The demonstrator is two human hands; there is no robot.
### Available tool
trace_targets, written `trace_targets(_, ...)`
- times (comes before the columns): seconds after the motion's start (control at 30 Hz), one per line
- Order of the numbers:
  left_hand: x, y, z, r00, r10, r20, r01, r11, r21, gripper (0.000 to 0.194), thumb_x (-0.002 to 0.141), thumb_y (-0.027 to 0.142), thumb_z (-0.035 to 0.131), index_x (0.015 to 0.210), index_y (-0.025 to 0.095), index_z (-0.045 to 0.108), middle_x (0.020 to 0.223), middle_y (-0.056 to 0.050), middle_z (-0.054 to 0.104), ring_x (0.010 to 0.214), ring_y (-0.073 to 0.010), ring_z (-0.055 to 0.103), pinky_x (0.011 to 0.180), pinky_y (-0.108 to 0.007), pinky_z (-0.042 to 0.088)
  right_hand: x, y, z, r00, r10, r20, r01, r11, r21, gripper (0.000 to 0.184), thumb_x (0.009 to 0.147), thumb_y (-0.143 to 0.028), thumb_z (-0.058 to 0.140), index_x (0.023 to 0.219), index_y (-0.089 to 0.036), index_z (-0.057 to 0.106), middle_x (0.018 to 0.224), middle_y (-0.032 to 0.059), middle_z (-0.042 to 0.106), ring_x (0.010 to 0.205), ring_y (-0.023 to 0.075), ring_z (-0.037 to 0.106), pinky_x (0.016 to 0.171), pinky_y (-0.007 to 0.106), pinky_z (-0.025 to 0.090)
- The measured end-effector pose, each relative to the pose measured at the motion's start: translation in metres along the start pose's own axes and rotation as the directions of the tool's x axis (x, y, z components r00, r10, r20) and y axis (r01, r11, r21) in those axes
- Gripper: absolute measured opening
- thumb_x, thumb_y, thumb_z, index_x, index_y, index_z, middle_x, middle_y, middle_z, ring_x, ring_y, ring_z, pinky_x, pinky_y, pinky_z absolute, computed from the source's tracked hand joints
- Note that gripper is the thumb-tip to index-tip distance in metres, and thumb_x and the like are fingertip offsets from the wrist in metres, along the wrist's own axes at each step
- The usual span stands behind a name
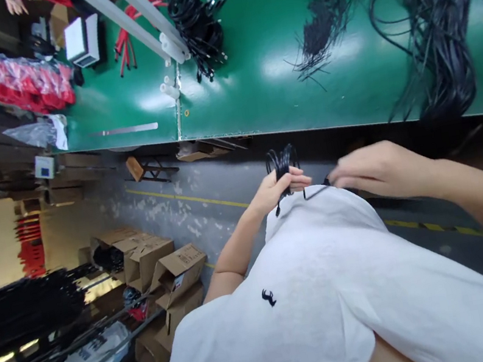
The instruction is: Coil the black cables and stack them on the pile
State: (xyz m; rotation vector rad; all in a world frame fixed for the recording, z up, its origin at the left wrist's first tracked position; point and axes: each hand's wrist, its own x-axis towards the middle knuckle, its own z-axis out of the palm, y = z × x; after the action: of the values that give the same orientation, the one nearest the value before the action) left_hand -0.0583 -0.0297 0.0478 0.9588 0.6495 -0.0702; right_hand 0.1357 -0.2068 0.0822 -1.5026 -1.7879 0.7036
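A coiled black cable point(282, 163) is gripped in my left hand point(275, 191), the fingers wrapped round the middle of the bundle. From the coil a loose strand runs rightward across the front of my white shirt. My right hand point(372, 170), smeared by motion, has its fingers pressed together at the far end of that strand, with a small dark piece at the fingertips. Both hands are in front of my body, off the near edge of the green table point(256, 104).
On the table lie a black cable bundle point(197, 27), short black strips point(321, 22), a large heap of black cables point(441, 42) and red cables point(124, 46). White posts point(149, 14) rise at the table joint. Cardboard boxes point(178, 272) stand on the floor to the left.
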Motion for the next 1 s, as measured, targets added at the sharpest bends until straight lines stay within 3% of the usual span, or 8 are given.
trace_targets(0.13, -0.003, -0.003, 0.027, 0.966, -0.101, 0.239, 0.102, 0.995, 0.006, 0.05, 0.073, 0.054, 0.08, 0.096, 0.012, 0.068, 0.074, -0.01, 0.075, 0.071, -0.0199, 0.072, 0.073, -0.032, 0.057, 0.03, 0.024, -0.015, 0.978, 0.21, 0.008, -0.21, 0.977, 0.036, 0.042, 0.098, -0.049, 0.041, 0.084, -0.021, 0.069, 0.08, 0.0027, 0.07, 0.07, 0.0151, 0.062, 0.065, 0.026, 0.04)
trace_targets(0.23, -0.009, 0.004, 0.029, 0.963, -0.128, 0.237, 0.155, 0.983, -0.098, 0.041, 0.079, 0.052, 0.075, 0.088, 0.013, 0.069, 0.044, 0.004, 0.049, 0.038, -0.0087, 0.046, 0.044, -0.022, 0.044, 0.025, 0.052, -0.02, 0.953, 0.299, 0.053, -0.304, 0.941, 0.147, 0.043, 0.093, -0.057, 0.047, 0.083, -0.02, 0.068, 0.078, 0.0017, 0.069, 0.071, 0.0149, 0.06, 0.069, 0.026, 0.041)
trace_targets(0.4, -0.031, 0.024, -0.004, 0.993, -0.027, -0.117, -0.006, 0.962, -0.273, 0.045, 0.095, 0.055, 0.049, 0.076, 0.019, 0.068, 0.035, 0.013, 0.005, 0.028, -0.0049, 0.001, 0.028, -0.017, 0.012, -0.038, 0.114, -0.013, 0.84, 0.537, -0.074, -0.516, 0.835, 0.194, 0.047, 0.09, -0.063, 0.048, 0.076, -0.02, 0.062, 0.08, 0.0063, 0.067, 0.077, 0.0171, 0.057, 0.079, 0.029, 0.04)
trace_targets(0.53, -0.05, 0.041, -0.027, 0.877, 0.245, -0.413, -0.377, 0.884, -0.277, 0.034, 0.097, 0.052, 0.048, 0.109, 0.028, 0.069, 0.038, 0.013, 0.018, 0.028, -0.0047, 0.002, 0.028, -0.017, 0.012, -0.11, 0.157, 0.013, 0.71, 0.651, -0.269, -0.659, 0.749, 0.073, 0.045, 0.092, -0.064, 0.046, 0.079, -0.023, 0.061, 0.089, 0.0126, 0.07, 0.083, 0.0237, 0.06, 0.08, 0.036, 0.039)
trace_targets(0.67, -0.053, 0.053, -0.035, 0.82, 0.266, -0.506, -0.414, 0.887, -0.205, 0.035, 0.096, 0.05, 0.05, 0.126, 0.034, 0.062, 0.046, 0.012, 0.038, 0.028, -0.0025, 0.016, 0.032, -0.017, 0.018, -0.15, 0.18, 0.027, 0.684, 0.699, -0.21, -0.715, 0.699, -0.003, 0.039, 0.089, -0.066, 0.052, 0.083, -0.029, 0.064, 0.084, 0.0116, 0.073, 0.074, 0.0269, 0.063, 0.068, 0.038, 0.04)
trace_targets(0.77, -0.046, 0.056, -0.042, 0.808, 0.282, -0.517, -0.411, 0.899, -0.152, 0.034, 0.097, 0.047, 0.051, 0.126, 0.032, 0.061, 0.055, 0.01, 0.054, 0.03, -0.0015, 0.026, 0.035, -0.017, 0.023, -0.14, 0.163, 0.025, 0.756, 0.645, -0.115, -0.655, 0.745, -0.123, 0.037, 0.092, -0.062, 0.046, 0.084, -0.032, 0.065, 0.084, 0.0113, 0.073, 0.069, 0.0282, 0.065, 0.058, 0.037, 0.037)
trace_targets(0.9, -0.027, 0.045, -0.045, 0.913, 0.256, -0.316, -0.285, 0.957, -0.047, 0.033, 0.087, 0.039, 0.069, 0.112, 0.017, 0.066, 0.074, 0.0, 0.072, 0.046, -0.0048, 0.056, 0.046, -0.017, 0.041, -0.088, 0.083, 0.02, 0.944, 0.33, 0.011, -0.3, 0.872, -0.388, 0.037, 0.098, -0.049, 0.037, 0.09, -0.031, 0.068, 0.082, 0.0127, 0.069, 0.061, 0.0247, 0.06, 0.048, 0.034, 0.023)
trace_targets(1.0, -0.012, 0.022, -0.033, 0.976, 0.151, -0.159, -0.144, 0.988, 0.053, 0.043, 0.079, 0.046, 0.077, 0.103, 0.013, 0.066, 0.088, -0.009, 0.077, 0.074, -0.0168, 0.073, 0.065, -0.024, 0.053, -0.037, 0.021, 0.015, 0.991, 0.093, 0.097, -0.047, 0.917, -0.397, 0.04, 0.102, -0.043, 0.036, 0.091, -0.024, 0.069, 0.076, 0.0079, 0.064, 0.062, 0.0172, 0.057, 0.05, 0.032, 0.023)
